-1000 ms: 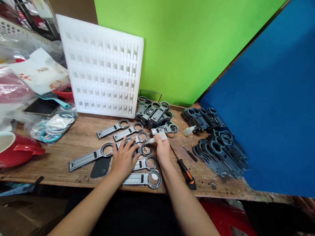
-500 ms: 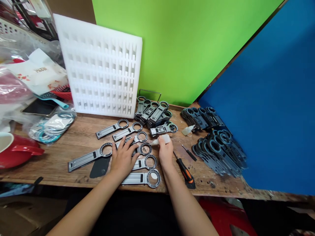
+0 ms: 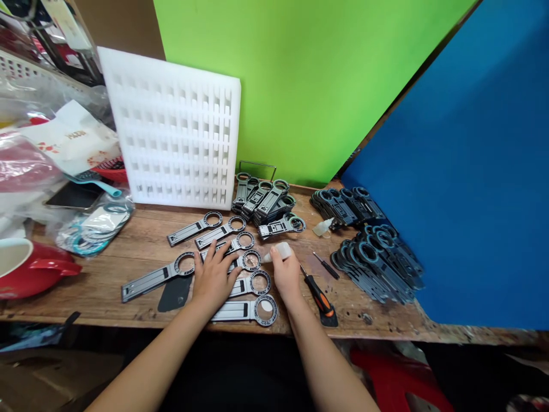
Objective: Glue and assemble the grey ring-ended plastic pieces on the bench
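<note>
A tilted white bottle (image 3: 283,249) apparently points toward a ring-ended bar (image 3: 238,263).

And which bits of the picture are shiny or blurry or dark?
In the head view, the plastic bag at the left shines with glare and looks smeary; the white foam board is so bright that its left-hand slots fade; under the wooden table it's very dark; and the small bottle in the right hand looks a bit soft.

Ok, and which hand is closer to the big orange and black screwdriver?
Right. The right hand, holding a small white bottle, is just left of the orange and black screwdriver. The left hand is farther left, spread over gray ring-ended parts.
</note>
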Demonstrator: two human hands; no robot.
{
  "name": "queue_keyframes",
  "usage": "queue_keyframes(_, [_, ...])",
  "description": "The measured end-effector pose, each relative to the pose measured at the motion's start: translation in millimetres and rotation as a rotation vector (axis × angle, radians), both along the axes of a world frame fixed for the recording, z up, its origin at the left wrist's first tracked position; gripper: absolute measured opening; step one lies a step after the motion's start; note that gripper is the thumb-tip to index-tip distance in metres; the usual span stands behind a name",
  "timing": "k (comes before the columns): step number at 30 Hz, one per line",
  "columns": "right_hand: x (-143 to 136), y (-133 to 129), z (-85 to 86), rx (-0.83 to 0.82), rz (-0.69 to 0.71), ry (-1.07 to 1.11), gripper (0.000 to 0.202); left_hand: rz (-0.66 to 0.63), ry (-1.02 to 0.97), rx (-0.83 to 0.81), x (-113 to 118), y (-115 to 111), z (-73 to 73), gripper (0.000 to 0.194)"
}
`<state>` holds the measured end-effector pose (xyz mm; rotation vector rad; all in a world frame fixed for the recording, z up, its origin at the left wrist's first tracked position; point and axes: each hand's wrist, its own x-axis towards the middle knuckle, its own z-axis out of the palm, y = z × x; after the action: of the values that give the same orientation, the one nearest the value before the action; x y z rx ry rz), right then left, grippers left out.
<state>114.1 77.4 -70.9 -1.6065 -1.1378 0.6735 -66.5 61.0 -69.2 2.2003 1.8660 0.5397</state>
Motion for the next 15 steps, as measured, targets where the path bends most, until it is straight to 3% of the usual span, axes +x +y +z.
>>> queue_keyframes(3, [1.3, 2.1, 1.0, -0.007, -0.031, 0.126, 0.028, -0.007, 0.001, 0.002, 0.1, -1.0, 1.3, 0.030])
queue_keyframes(8, [8.0, 7.2, 2.5, -0.074, -0.123, 0.685, 0.036, -0.023, 0.030, 0.029, -0.6, -2.7, 5.6, 0.030])
queue_keyframes(15, [14.1, 6.3, 19.9, -0.183, -0.041, 0.959, 0.039, -0.051, 0.076, 0.111, 4.5, -4.9, 8.0, 0.032])
